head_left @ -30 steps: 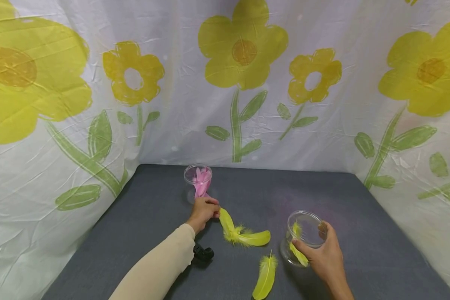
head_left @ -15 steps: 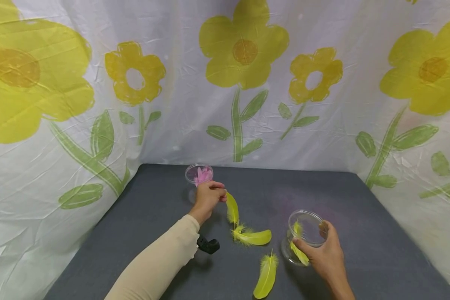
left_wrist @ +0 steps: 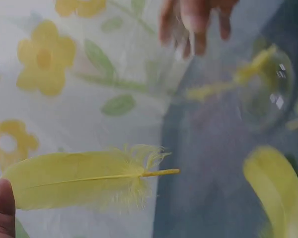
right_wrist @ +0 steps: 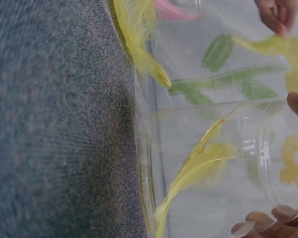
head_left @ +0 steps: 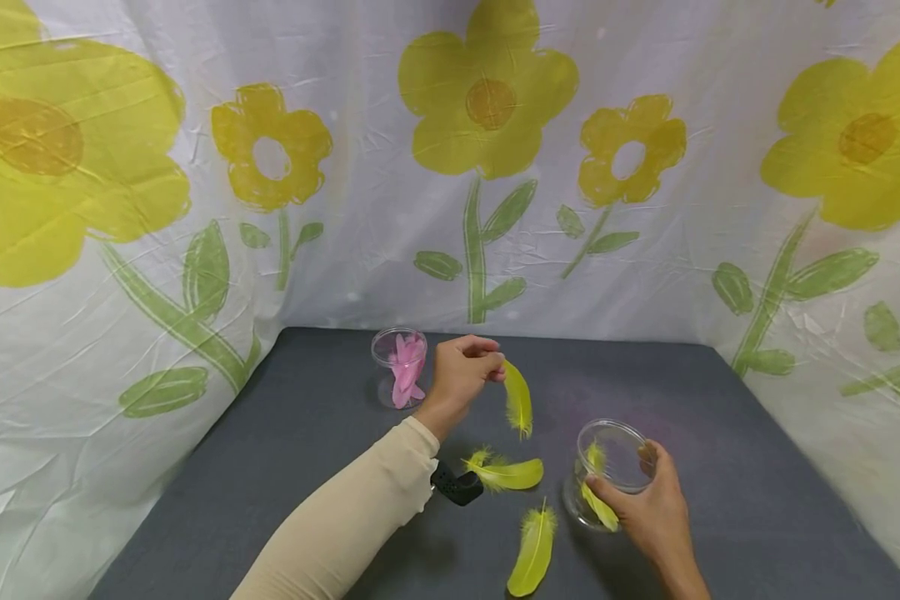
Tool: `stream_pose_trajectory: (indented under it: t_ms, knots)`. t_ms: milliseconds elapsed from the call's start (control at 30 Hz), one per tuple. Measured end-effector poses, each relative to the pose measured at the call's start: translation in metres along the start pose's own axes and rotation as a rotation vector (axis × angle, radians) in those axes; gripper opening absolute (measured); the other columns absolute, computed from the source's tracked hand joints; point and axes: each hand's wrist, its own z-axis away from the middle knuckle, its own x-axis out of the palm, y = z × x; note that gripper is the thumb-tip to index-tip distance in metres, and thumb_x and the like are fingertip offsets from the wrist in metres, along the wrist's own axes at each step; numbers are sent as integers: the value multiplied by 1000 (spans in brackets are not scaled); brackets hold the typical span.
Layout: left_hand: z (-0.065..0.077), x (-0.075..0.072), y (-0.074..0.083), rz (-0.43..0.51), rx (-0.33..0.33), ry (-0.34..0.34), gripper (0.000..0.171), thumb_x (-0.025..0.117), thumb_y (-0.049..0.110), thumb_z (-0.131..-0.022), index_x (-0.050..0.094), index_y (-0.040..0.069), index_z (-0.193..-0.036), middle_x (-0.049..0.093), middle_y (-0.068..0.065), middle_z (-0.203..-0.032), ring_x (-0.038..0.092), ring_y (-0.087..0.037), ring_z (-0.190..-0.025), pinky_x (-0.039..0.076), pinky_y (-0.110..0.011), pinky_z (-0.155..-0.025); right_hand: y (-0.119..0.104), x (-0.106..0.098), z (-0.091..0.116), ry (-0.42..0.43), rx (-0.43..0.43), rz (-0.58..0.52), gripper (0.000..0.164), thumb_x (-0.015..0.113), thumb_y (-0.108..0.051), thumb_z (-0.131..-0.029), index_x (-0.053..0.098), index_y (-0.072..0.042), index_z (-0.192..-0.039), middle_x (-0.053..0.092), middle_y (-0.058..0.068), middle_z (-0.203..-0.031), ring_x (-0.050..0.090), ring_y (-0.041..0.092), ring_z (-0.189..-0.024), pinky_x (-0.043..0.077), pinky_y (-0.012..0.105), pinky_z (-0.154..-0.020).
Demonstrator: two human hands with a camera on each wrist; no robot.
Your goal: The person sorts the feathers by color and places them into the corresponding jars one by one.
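My left hand (head_left: 465,371) pinches a yellow feather (head_left: 518,400) by its vaned tip above the table; its bare quill end hangs downward, and the left wrist view shows the whole feather (left_wrist: 84,178) up close. My right hand (head_left: 648,508) grips a clear plastic jar (head_left: 615,454) standing on the table, thumb on the near side and fingers round the far side. Yellow feathers (right_wrist: 196,171) lean inside that jar. Between the hands, a yellow feather (head_left: 506,475) lies on the table, and another yellow feather (head_left: 532,554) lies nearer the front.
A second clear jar (head_left: 399,350) holding pink feathers (head_left: 407,371) stands at the back left, beside my left forearm. The dark grey table (head_left: 330,500) meets a white flowered curtain (head_left: 360,167) at the back and sides. A black strap (head_left: 457,485) hangs at my left wrist.
My left hand has lifted the yellow feather off the table and carried it up and to the right, past the pink feathers' jar. My right hand and its jar stay in place.
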Motion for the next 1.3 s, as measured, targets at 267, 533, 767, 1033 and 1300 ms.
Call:
stream_pose_trajectory:
  t_ms: [267, 533, 767, 1033, 1300]
  knots:
    - [8, 37, 18, 58, 24, -51, 13, 69, -6, -84, 69, -7, -97, 64, -17, -79, 65, -27, -64, 57, -41, -66, -1, 0, 0, 4, 6, 1, 118, 83, -48, -71, 12, 4, -150, 28, 31, -146, 29, 46, -132, 32, 63, -98]
    - [19, 63, 13, 92, 18, -97, 11, 69, -7, -84, 71, 0, -93, 66, -13, -78, 66, -22, -62, 57, -36, -64, -2, 2, 0, 18, 8, 0, 118, 84, -46, -70, 13, 5, -149, 29, 31, -144, 30, 47, -130, 31, 64, -98]
    - [29, 90, 15, 141, 26, -120, 11, 70, -6, -84, 71, 1, -92, 66, -11, -77, 65, -21, -61, 57, -34, -63, -1, 2, -3, 6, 36, 12, 120, 84, -51, -69, 14, 6, -148, 28, 32, -145, 30, 48, -131, 29, 64, -100]
    - [43, 110, 0, 99, -6, -115, 9, 71, -6, -83, 72, 2, -88, 66, -7, -73, 66, -22, -61, 57, -38, -63, 0, 1, -3, 1, 13, 16, 119, 83, -49, -71, 13, 6, -149, 29, 33, -143, 31, 48, -128, 30, 64, -99]
    - [57, 119, -24, -18, -49, -142, 12, 72, -4, -82, 72, 8, -85, 66, 0, -71, 66, -15, -59, 56, -31, -59, 1, -1, -2, -19, 0, 6, 118, 82, -49, -73, 10, 5, -150, 28, 33, -144, 31, 49, -128, 32, 64, -97]
